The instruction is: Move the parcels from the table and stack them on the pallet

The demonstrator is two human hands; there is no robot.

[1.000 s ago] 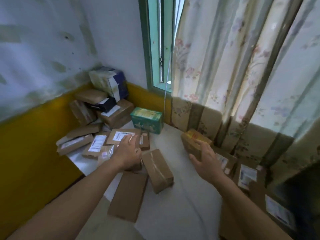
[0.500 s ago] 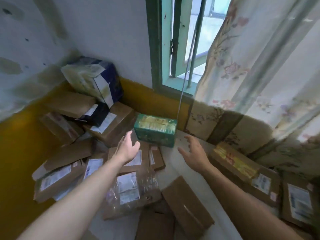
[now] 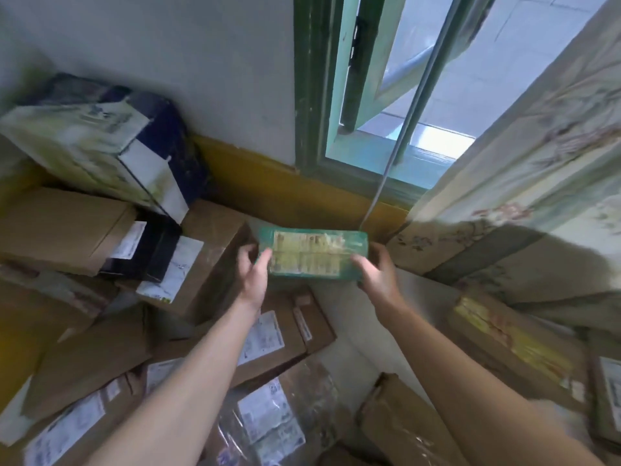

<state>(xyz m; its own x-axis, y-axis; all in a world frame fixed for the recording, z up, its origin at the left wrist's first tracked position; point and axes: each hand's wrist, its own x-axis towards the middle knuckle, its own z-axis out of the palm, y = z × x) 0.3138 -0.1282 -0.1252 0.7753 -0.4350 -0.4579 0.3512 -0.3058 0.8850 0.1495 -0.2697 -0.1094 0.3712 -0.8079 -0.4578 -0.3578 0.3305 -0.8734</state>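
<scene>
Green parcel (image 3: 312,255) gripped at both ends: left hand (image 3: 254,277) with thumb on top and fingers (image 3: 244,255) curled round the left end, right hand (image 3: 376,275) wrapped round the right end. Held near the yellow wall band, below the window (image 3: 386,95). Brown parcels (image 3: 268,344) piled on the pale tabletop (image 3: 349,304) underneath and leftward. Floral curtain (image 3: 524,196) at right.

Home room, curtained window (image 3: 413,105), piled parcels (image 3: 64,230)
</scene>
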